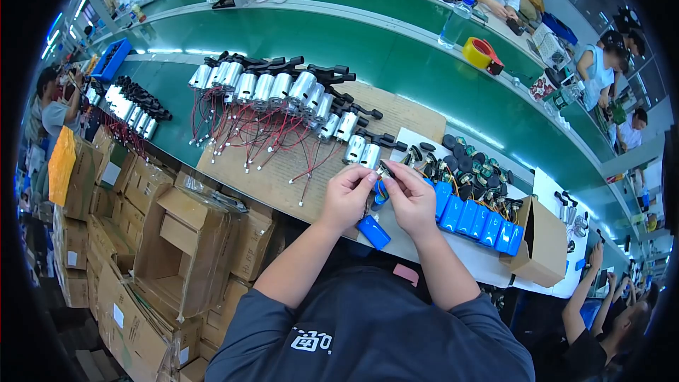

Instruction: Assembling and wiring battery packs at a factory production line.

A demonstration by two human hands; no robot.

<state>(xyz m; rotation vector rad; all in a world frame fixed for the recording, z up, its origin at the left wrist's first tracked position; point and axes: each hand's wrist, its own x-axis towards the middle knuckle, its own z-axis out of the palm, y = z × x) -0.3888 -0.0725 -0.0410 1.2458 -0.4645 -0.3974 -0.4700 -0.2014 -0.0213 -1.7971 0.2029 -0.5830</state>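
Note:
At the bench edge in front of me, both hands are closed, fingertips nearly meeting over a small dark part (384,168), probably a circuit board. My left hand (349,194) pinches at its left side, and my right hand (410,197) grips it from the right. A blue battery pack (373,232) hangs tilted below my left fingers, seemingly on thin wires. Another blue piece (380,192) shows between the hands, partly hidden. Just beyond stand silver motors (281,88) with black attachments and red-and-black leads. To the right lies a row of blue battery packs (470,219) with round dark boards (475,170).
An open cardboard box (541,247) stands at the bench's right. Cardboard (244,182) lies under the motors; more motors (138,110) sit farther left. Stacked cartons (177,240) fill the lower left. Yellow tape (479,53) and a bottle (458,20) rest on the ledge. Co-workers sit beyond.

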